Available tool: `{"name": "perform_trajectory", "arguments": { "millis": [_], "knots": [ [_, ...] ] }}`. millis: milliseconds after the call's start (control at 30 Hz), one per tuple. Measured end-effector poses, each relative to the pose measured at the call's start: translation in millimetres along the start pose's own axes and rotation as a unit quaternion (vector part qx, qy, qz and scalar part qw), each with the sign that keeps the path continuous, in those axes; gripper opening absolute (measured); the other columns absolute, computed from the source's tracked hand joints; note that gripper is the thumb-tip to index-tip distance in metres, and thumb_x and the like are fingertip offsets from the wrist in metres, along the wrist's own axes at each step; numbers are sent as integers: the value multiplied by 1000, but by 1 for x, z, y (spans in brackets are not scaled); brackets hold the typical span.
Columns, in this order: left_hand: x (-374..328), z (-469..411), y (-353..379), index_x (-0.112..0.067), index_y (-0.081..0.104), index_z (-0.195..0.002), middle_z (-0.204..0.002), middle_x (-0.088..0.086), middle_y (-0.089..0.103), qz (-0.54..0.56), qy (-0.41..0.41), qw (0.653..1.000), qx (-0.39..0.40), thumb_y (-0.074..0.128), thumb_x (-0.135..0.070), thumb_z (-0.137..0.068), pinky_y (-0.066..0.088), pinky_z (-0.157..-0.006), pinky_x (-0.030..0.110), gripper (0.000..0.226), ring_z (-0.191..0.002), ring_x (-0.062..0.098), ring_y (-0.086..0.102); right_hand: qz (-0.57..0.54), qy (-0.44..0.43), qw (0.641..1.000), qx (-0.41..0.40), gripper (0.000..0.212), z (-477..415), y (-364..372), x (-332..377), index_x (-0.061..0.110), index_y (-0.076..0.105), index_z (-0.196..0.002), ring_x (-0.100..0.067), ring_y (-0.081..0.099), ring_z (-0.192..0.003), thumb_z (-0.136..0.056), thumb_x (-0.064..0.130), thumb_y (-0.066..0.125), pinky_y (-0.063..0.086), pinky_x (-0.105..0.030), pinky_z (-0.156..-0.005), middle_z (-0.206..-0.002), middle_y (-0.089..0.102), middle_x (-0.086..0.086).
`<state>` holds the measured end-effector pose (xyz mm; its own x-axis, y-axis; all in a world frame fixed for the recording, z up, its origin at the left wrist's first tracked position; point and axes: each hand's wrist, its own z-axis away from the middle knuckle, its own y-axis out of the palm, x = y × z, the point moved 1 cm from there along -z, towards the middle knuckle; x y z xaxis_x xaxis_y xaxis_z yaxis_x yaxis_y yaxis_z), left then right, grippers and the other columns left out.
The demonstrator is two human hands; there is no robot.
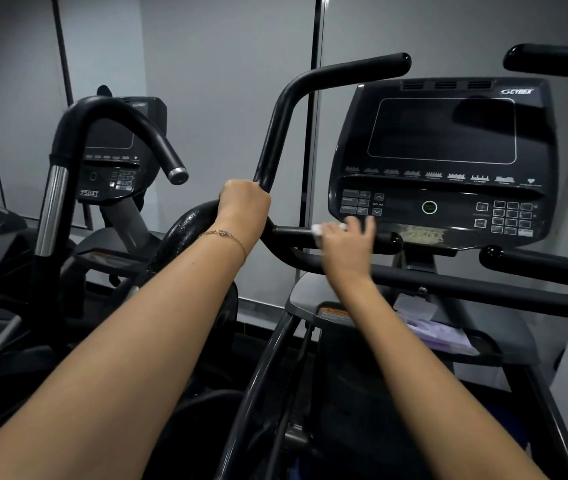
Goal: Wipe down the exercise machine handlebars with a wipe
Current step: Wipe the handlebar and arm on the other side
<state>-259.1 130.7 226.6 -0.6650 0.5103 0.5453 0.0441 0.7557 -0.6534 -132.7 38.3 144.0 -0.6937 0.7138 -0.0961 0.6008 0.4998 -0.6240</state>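
The exercise machine (448,150) is standing in front of the person. Its short handlebar (289,233) is running left to right under the right hand (346,251), and the unwiped end is lying to that hand's right. The left hand (244,206) is gripping the tall bar (275,133). The right hand is pressing the wipe (317,229) on the handlebar, but blur is hiding whether its fingers are curling.

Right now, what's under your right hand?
A white wipe pokes out beside the right hand, on the short horizontal handlebar. The hand covers the rest of it and that stretch of bar.
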Motion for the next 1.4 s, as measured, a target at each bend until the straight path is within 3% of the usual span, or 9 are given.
{"name": "perform_trajectory", "arguments": {
  "millis": [167,300,633,767,867,967,1100,1300,1400],
  "knots": [
    [-3,-3,1,-10,60,-109,-106,2,62,12,-3,1000,4,49,0,-86,46,-61,21,27,-89,19,62,-46,139,985,-88,14,22,-15,-53,1,69,-93,-39,57,-104,-80,6,65,30,-61,-101,-90,72,-14],
    [-7,-7,0,-10,60,-110,-107,3,63,8,-6,1000,9,49,-2,-85,55,-83,31,28,-95,21,65,-69,152,986,10,27,1,-14,-37,5,63,-111,-30,41,-123,-95,15,44,18,-45,-111,-110,66,-13],
    [-8,-8,1,-8,57,-115,-111,5,62,-15,-13,1000,16,49,-4,-88,54,-85,31,28,-99,21,63,-69,-71,994,37,21,-31,23,47,10,65,-99,-30,55,-100,-87,7,49,36,-39,-90,-99,69,-6],
    [-4,-3,-1,-9,58,-112,-89,1,54,12,-12,1000,11,49,-1,-87,41,-56,20,28,-90,19,61,-59,-7,997,-54,6,-21,25,14,17,72,-71,-27,61,-74,-75,19,69,45,-37,-77,-65,70,1],
    [-4,-4,-3,-8,57,-115,-106,4,59,8,-9,1000,11,48,-2,-88,52,-74,24,29,-96,20,62,-76,77,991,-79,13,-15,18,3,15,70,-62,-27,62,-72,-75,19,73,49,-43,-80,-56,67,-1],
    [-7,-3,-3,-6,56,-119,-119,8,58,-5,-6,1000,6,47,-3,-90,53,-86,31,31,-104,22,62,-40,-4,999,-30,6,-24,22,31,15,70,-71,-25,63,-71,-67,12,73,48,-44,-84,-63,68,-1],
    [-4,-8,5,-9,58,-116,-115,6,58,5,-6,1000,0,46,0,-91,38,-53,20,29,-100,18,62,-48,-134,989,35,23,-38,34,54,15,64,-69,-19,61,-57,-54,15,81,47,-26,-61,-61,65,2],
    [-4,2,2,-9,58,-118,-117,6,55,27,-12,999,-10,44,-1,-92,46,-73,24,31,-100,19,61,0,-145,989,-27,38,-18,29,13,14,69,-87,-20,67,-72,-50,12,80,51,-31,-66,-88,71,-1],
    [-2,6,2,-9,57,-119,-118,7,54,27,-14,1000,-3,44,-1,-92,47,-75,23,31,-102,19,61,-38,-113,993,-24,15,-3,3,-13,16,69,-81,-21,64,-74,-68,16,75,48,-31,-64,-81,69,2]
  ]
}}
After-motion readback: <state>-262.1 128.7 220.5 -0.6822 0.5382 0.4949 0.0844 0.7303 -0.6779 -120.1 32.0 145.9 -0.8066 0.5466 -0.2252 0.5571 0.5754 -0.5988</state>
